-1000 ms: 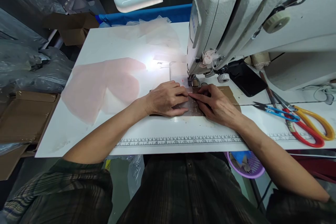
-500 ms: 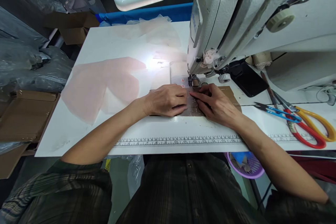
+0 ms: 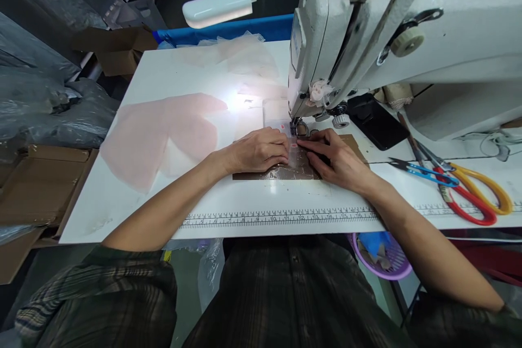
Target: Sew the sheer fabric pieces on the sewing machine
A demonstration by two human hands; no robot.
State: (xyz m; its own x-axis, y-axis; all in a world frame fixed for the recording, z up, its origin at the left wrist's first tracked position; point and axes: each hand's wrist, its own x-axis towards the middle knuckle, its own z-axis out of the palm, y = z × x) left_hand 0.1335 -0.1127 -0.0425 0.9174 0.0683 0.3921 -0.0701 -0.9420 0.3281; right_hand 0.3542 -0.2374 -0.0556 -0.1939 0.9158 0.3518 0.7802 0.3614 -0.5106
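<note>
Just in front of the sewing machine's presser foot [image 3: 294,125], both hands are on a narrow, sheer whitish piece of fabric [image 3: 292,156] with small reddish marks. My left hand [image 3: 261,151] has its fingers curled together on the fabric's left side, fingertips partly hidden. On the right side, my right hand [image 3: 329,156] holds the edge between thumb and fingers, its index finger pointing at the foot. Beneath them lies a shiny brown plate [image 3: 281,173]. The sewing machine [image 3: 314,49] rises beyond the hands.
Sheer pink fabric pieces [image 3: 163,125] spread over the white table [image 3: 98,206] at left. A lamp [image 3: 220,8] hangs above. To the right lie a black phone [image 3: 377,122], blue thread snips [image 3: 428,172] and scissors [image 3: 473,196]. A purple basket [image 3: 402,269] stands below.
The sheer fabric between my hands has moved away from me toward the presser foot, baring more of the brown plate. Both hands stay close to the foot. The view has shifted slightly.
</note>
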